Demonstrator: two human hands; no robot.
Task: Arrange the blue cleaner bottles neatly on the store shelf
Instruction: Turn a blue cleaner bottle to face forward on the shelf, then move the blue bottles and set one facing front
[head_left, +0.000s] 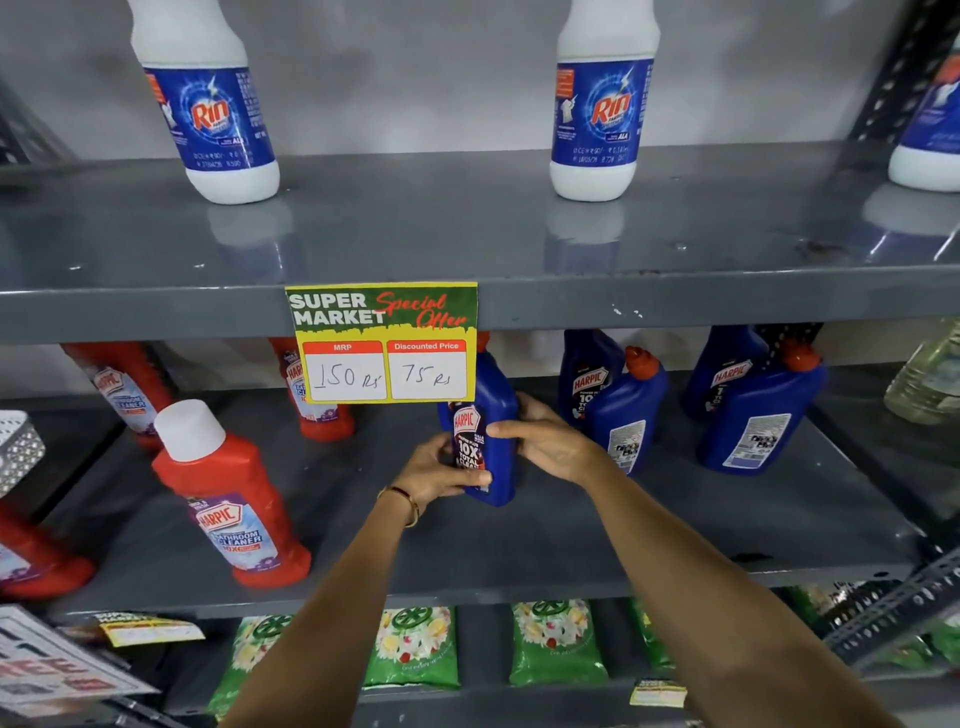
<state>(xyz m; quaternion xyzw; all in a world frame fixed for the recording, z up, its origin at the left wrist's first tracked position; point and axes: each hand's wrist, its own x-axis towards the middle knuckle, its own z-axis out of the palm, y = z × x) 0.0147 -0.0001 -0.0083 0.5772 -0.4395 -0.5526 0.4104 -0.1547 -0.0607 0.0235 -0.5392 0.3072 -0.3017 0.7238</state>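
A blue Harpic cleaner bottle (498, 415) stands upright in the middle of the grey middle shelf (571, 540), its top hidden behind a price tag. My left hand (441, 470) grips its lower left side and my right hand (545, 439) wraps its right side. To the right stand several more blue bottles: one pair (618, 405) close by, with the front one turned back label out, and a second pair (753, 410) further right, arranged the same way.
Red Harpic bathroom cleaner bottles (228, 499) fill the shelf's left half. A yellow special-offer price tag (384, 343) hangs from the upper shelf edge. White Rin bottles (597, 104) stand above. Green pouches (415, 649) lie on the shelf below. A clear bottle (930, 374) stands far right.
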